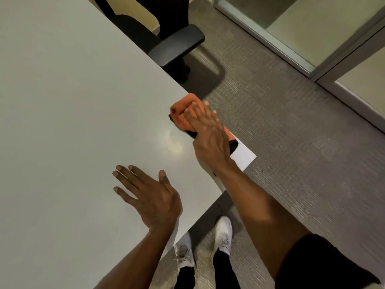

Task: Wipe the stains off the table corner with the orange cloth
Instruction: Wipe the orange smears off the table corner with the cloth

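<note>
The orange cloth (183, 110) lies bunched on the right edge of the grey table (73, 101), close to its near right corner. My right hand (208, 132) presses down on the cloth, fingers spread over it and gripping its near part. A dark patch shows under the cloth at the table edge. Flat on the tabletop nearer to me rests my left hand (149, 195), fingers apart and holding nothing. I cannot make out any stain on the surface beyond a pale shiny spot left of the cloth.
A black office chair (173, 46) stands against the table's far right edge. Grey carpet (291, 153) lies to the right, with a glass partition and frame (312, 65) beyond. My white shoes (223, 234) stand below the table corner.
</note>
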`<state>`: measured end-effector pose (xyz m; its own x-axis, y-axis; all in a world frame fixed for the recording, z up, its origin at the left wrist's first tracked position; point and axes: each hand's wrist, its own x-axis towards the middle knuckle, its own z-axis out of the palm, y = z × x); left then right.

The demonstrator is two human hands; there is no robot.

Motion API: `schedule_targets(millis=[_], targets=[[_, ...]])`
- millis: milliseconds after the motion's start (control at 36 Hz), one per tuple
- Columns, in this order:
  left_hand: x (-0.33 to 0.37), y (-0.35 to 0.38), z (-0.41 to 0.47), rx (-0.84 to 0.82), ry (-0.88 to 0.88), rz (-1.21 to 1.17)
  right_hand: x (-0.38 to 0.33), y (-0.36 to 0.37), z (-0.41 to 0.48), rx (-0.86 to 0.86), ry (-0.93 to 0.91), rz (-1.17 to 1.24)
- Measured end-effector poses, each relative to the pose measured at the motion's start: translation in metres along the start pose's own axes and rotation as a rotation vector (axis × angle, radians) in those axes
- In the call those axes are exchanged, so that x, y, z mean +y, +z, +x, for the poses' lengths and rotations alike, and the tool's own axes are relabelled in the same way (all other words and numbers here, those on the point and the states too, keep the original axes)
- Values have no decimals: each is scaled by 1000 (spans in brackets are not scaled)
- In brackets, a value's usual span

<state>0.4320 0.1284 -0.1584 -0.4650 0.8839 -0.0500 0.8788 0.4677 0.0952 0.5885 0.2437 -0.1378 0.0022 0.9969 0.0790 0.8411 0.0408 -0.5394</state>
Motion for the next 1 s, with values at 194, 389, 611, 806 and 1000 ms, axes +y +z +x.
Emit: schedule_targets(millis=[194, 389, 611, 806, 1000], targets=[[-3, 0, 0, -22, 11, 33, 1, 8, -17, 19, 19, -14], [-1, -7, 1, -51, 20, 4, -19, 3, -137, -179, -179, -146], [-1, -9, 2, -92, 38, 50, 8, -20, -161, 9, -6, -245], [-2, -6, 1, -94, 39, 41, 39, -28, -95, 251, 492, -223], [-2, -7, 1, -100, 43, 43, 11, -11, -144, 234, 437, -255]])
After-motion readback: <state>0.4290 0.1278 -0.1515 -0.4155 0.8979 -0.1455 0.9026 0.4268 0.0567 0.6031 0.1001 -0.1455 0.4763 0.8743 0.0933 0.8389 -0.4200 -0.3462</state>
